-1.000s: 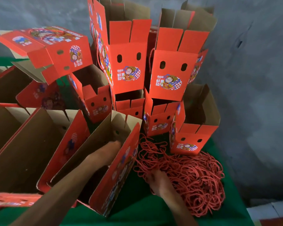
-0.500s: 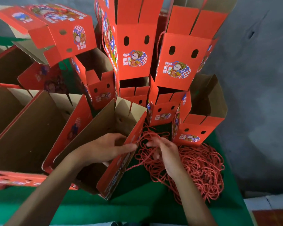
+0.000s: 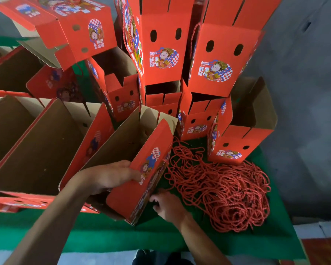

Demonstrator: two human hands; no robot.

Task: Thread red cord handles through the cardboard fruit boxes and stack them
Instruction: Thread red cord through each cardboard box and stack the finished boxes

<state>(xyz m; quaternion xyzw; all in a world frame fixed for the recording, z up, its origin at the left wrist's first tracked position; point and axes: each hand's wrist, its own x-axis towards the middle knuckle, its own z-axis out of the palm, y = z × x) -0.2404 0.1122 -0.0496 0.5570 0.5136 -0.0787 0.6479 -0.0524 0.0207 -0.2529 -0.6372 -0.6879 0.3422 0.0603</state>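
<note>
An open red cardboard fruit box (image 3: 149,175) lies tilted on the green table, its brown inside facing up. My left hand (image 3: 111,175) grips its near red side wall over the top edge. My right hand (image 3: 167,206) is low against the box's outer printed face, fingers curled and pinching a red cord (image 3: 165,187) that runs up to the side of the box. A loose heap of red cords (image 3: 224,190) lies just right of the box.
Finished red boxes (image 3: 161,44) stand stacked behind the heap, some with cord handles. More open boxes (image 3: 40,142) lie in a row at the left. The green table cover (image 3: 122,238) ends near me; a grey wall is at the right.
My right hand has come down from the top of the cord heap to the box's lower outer side with a cord. My left hand has shifted onto the box's near wall.
</note>
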